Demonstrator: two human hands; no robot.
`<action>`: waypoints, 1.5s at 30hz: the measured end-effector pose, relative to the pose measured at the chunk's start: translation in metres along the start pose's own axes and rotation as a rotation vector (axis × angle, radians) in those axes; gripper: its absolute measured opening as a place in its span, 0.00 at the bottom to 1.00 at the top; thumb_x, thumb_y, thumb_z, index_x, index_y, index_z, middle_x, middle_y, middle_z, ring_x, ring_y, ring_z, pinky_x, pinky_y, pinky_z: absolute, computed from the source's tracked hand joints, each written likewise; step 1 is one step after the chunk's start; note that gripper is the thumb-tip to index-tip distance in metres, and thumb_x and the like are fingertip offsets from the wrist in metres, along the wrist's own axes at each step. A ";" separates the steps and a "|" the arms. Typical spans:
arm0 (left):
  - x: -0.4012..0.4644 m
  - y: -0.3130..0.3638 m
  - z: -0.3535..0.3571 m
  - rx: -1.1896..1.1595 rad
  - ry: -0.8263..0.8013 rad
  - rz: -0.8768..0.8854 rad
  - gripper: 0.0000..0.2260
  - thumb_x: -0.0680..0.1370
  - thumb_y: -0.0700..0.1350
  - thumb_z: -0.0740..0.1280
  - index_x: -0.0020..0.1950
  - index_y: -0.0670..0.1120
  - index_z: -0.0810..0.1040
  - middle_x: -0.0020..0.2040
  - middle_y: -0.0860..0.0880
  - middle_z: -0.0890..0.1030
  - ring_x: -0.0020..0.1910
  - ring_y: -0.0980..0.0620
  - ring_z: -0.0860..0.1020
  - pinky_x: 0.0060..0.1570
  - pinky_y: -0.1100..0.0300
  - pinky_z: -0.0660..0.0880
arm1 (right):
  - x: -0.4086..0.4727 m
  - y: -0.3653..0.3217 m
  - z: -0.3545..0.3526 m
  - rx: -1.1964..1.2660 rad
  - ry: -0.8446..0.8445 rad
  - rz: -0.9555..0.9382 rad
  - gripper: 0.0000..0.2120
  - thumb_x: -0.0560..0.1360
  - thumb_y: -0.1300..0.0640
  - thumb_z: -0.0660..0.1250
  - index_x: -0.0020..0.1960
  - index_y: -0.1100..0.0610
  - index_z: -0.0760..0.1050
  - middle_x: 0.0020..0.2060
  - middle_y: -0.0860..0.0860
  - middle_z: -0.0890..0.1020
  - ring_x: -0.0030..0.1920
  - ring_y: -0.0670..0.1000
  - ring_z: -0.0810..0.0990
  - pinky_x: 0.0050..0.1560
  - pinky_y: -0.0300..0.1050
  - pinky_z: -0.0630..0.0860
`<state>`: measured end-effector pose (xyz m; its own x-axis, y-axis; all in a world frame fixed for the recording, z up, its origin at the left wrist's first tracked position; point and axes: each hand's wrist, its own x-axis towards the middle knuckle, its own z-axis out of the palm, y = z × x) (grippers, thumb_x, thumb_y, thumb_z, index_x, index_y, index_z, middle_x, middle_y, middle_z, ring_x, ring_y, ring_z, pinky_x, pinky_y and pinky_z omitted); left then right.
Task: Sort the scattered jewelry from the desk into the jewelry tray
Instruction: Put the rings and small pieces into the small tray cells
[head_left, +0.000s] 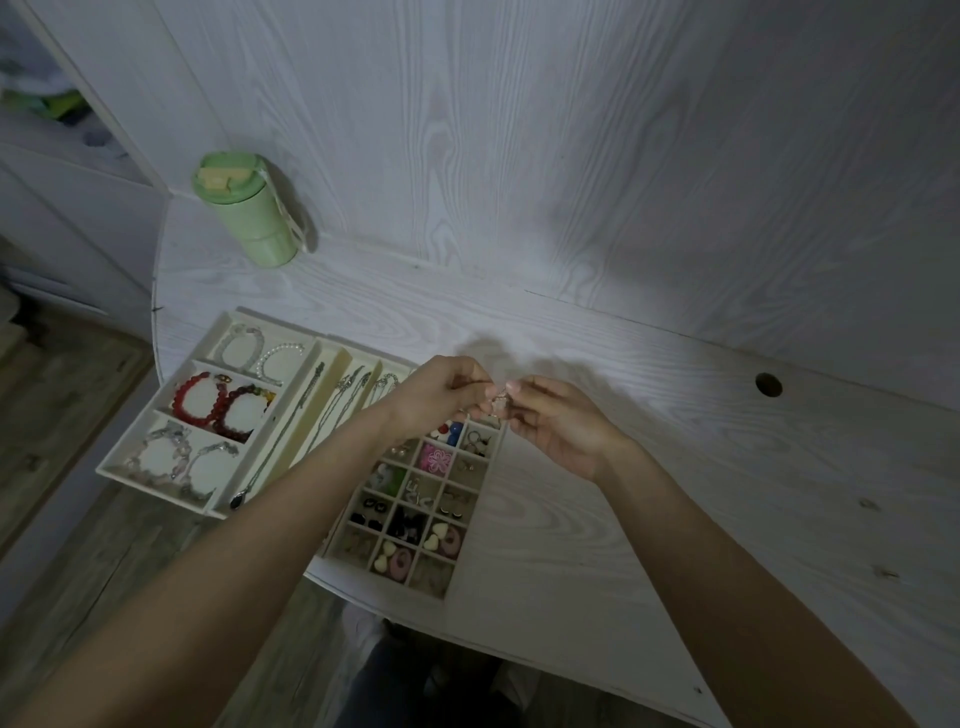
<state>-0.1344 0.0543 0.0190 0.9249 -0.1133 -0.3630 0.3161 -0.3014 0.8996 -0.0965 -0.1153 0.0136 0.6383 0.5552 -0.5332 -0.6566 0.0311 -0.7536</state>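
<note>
Left hand (441, 397) and right hand (553, 423) were raised together over the far end of the cream compartmented jewelry tray (483, 470), both pinching one small pale, translucent jewelry piece (500, 402) between their fingertips. The tray lay on the white wood-grain desk (675, 467), already holding bead bracelets, chain necklaces and earrings.

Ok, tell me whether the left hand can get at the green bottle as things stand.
Probably yes, once freed: the left hand pinches a small trinket together with the right hand; bare desk lies before the green bottle.

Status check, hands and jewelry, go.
Left hand and right hand pinching one small pale earring. Held over jewelry tray. Nothing blocking.
</note>
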 end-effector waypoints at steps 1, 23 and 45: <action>0.000 0.000 0.000 -0.019 0.010 -0.002 0.04 0.79 0.42 0.63 0.44 0.46 0.75 0.38 0.52 0.78 0.35 0.62 0.76 0.36 0.70 0.71 | 0.000 0.000 -0.001 0.029 0.005 -0.009 0.05 0.78 0.63 0.63 0.50 0.64 0.75 0.41 0.53 0.82 0.39 0.45 0.80 0.39 0.32 0.77; 0.014 -0.021 0.012 -0.180 0.228 -0.112 0.03 0.77 0.39 0.67 0.48 0.41 0.73 0.37 0.46 0.81 0.30 0.58 0.81 0.28 0.69 0.74 | 0.016 0.012 0.002 -0.302 0.155 -0.011 0.04 0.74 0.64 0.68 0.49 0.58 0.78 0.41 0.54 0.83 0.37 0.48 0.82 0.39 0.37 0.78; 0.030 -0.029 0.024 0.552 0.380 -0.175 0.03 0.76 0.44 0.68 0.48 0.47 0.77 0.50 0.49 0.83 0.44 0.51 0.81 0.36 0.61 0.73 | 0.050 0.028 0.004 -1.448 0.275 -0.232 0.12 0.72 0.69 0.63 0.45 0.58 0.83 0.43 0.55 0.79 0.43 0.54 0.79 0.39 0.40 0.70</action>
<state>-0.1213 0.0370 -0.0238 0.9119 0.2898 -0.2907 0.4067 -0.7339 0.5441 -0.0847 -0.0835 -0.0327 0.8320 0.4783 -0.2810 0.3207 -0.8281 -0.4599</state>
